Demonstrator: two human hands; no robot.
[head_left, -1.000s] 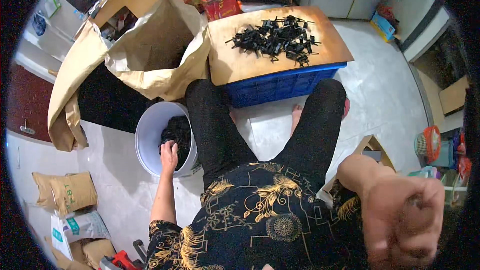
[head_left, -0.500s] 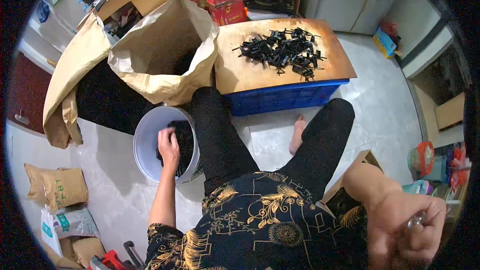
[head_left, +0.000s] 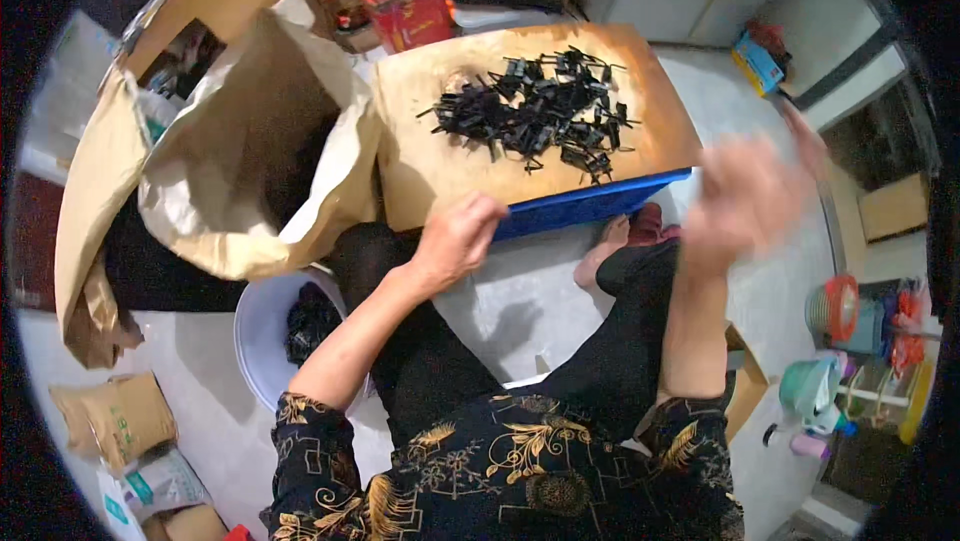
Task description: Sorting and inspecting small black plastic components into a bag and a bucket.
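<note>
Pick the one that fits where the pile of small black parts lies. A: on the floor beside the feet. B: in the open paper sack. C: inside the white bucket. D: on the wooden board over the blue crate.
D: the pile of small black parts is spread on the wooden board, which rests on top of the blue crate.

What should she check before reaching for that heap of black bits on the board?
1. Left hand at the wooden board's near edge, closed: ok.
2. Right hand free: cannot tell, blurred.
3. Pile of black plastic pieces all on the board: ok.
4. Board seated on the blue crate: ok.
5. White bucket near her knee, holding dark pieces: ok.
6. Big paper sack open: ok.
</note>
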